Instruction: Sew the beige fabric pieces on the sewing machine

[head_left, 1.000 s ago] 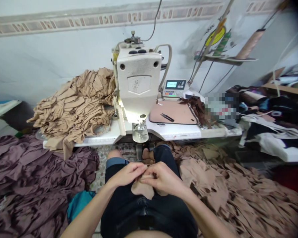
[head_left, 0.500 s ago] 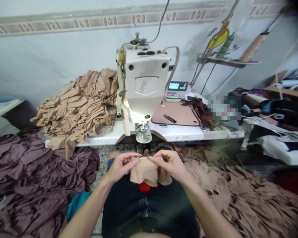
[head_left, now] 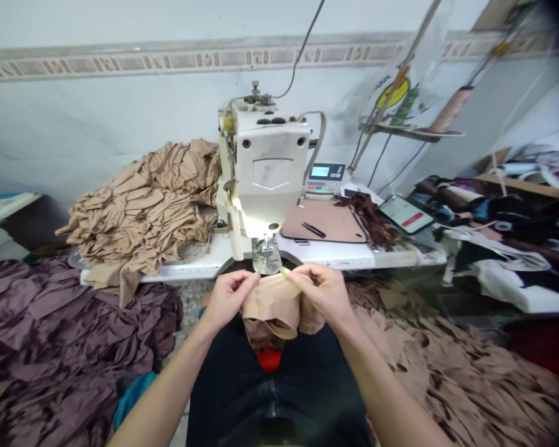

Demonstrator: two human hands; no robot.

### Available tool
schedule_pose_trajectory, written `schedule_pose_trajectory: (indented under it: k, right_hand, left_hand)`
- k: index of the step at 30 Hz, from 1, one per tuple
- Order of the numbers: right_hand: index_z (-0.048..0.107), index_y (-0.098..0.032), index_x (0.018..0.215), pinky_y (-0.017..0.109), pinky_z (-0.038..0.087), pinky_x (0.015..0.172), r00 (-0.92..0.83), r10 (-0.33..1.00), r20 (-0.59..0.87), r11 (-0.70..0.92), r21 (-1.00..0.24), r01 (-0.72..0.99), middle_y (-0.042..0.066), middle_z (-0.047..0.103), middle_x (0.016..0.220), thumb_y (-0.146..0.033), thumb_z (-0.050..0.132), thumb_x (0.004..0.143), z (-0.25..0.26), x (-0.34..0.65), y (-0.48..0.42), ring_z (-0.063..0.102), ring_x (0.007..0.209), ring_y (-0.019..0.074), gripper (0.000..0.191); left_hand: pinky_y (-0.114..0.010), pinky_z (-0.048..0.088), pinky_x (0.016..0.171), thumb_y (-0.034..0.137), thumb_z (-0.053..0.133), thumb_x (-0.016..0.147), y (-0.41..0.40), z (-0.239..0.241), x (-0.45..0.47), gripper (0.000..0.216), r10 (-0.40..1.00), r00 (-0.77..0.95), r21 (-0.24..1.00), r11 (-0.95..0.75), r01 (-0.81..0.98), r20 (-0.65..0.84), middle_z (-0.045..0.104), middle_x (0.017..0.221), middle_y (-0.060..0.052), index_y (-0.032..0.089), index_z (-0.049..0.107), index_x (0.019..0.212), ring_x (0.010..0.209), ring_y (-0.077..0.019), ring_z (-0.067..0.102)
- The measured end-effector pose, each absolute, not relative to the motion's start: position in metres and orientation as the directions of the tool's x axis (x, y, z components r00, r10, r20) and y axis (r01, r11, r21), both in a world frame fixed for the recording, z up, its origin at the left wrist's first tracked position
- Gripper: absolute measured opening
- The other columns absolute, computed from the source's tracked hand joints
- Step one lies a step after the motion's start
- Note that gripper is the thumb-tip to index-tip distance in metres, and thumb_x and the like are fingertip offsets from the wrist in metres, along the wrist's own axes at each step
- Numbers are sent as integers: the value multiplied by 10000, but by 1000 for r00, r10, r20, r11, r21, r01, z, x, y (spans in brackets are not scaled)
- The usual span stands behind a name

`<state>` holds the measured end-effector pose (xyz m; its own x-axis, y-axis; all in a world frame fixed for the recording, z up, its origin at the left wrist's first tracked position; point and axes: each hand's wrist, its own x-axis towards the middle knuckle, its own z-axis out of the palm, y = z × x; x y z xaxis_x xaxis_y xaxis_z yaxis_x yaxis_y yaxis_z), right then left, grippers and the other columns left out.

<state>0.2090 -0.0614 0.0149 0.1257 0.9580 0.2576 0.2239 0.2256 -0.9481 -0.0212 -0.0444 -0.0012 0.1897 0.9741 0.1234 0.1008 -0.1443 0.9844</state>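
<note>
Between my two hands hangs a beige fabric piece [head_left: 272, 303], its upper edge drawn straight and its lower part drooping in folds over my lap. My left hand [head_left: 233, 297] pinches the left end of that edge. At the other end, thumb and fingers of my right hand [head_left: 320, 292] are closed on the cloth. The edge is just in front of the rounded metal bed [head_left: 266, 261] of a white sewing machine [head_left: 270, 167], below its lit needle area. Whether the cloth touches the bed I cannot tell.
Beige fabric is heaped [head_left: 153, 198] on the table's left. Black thread snips [head_left: 313, 230] lie on a pink mat [head_left: 340, 217], near a control panel [head_left: 326, 179] and a phone [head_left: 406, 214]. Purple cloth [head_left: 74, 347] is piled at left, tan cloth [head_left: 461, 366] at right.
Both hands have moved forward with the beige fabric, from above my lap to the front of the machine's bed. The view has shifted slightly, and the phone now shows at right.
</note>
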Motion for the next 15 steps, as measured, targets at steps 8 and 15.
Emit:
schedule_pose_trajectory:
  k: [8, 15]
  right_hand:
    - [760, -169, 684, 295, 432, 605, 174, 969, 174, 170, -985, 38, 14, 660, 640, -548, 865, 790, 1, 214, -35, 548, 613, 167, 407]
    - [765, -161, 676, 297, 442, 628, 241, 960, 141, 161, -985, -62, 11, 676, 629, -534, 921, 720, 3, 209, -22, 563, 617, 168, 406]
  left_hand:
    - [-203, 325, 519, 498, 819, 829, -29, 12, -13, 374, 992, -13, 985, -126, 114, 128, 554, 605, 32, 169, 656, 759, 543, -102, 455]
    - [-212, 367, 546, 397, 831, 821, -7, 17, -7, 290, 972, -67, 962, -213, 168, 227, 557, 645, 44, 181, 638, 841, 558, -110, 486]
